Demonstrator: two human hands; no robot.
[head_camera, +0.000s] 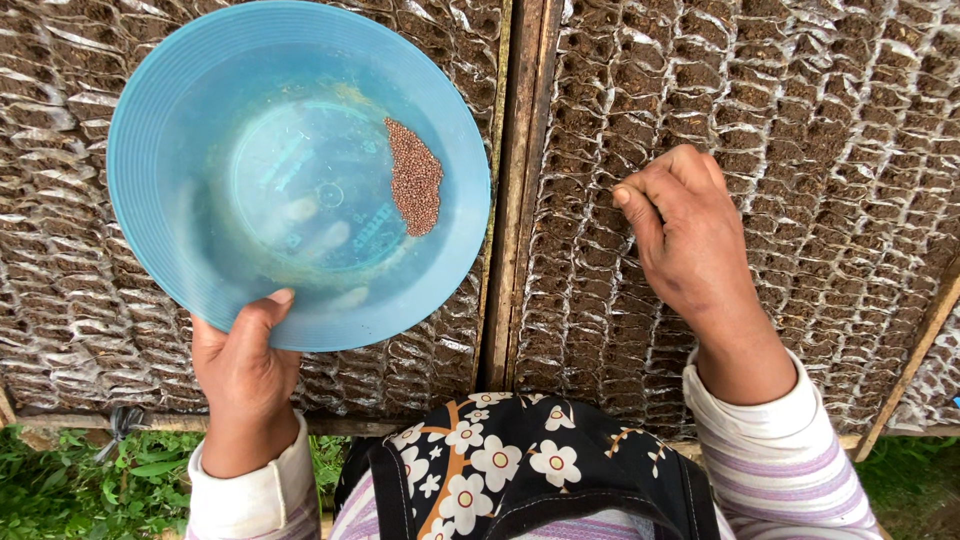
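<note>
Soil-filled seedling cells covered the bed. At ten o'clock, the left hand had its grip closed on a blue bowl's rim; small brown seeds lay inside. At three o'clock, the right hand pinched its fingertips together over the cells.

Upper left of frame: blue plastic bowl fills the air over the left seedling tray, held at its near rim by left hand; only the tray's left and lower margins stay reachable from above. Small heap of brown seeds sits right of bowl centre; the rest of the bowl floor is bare.

Centre: 2 wooden slats run top to bottom, low, no bar to passing over.

Right half: right tray lies open from above, except where right hand, fingertips pinched, rests at its left-centre.

Lower right: 1 slanted wooden strip bounds the tray.
</note>
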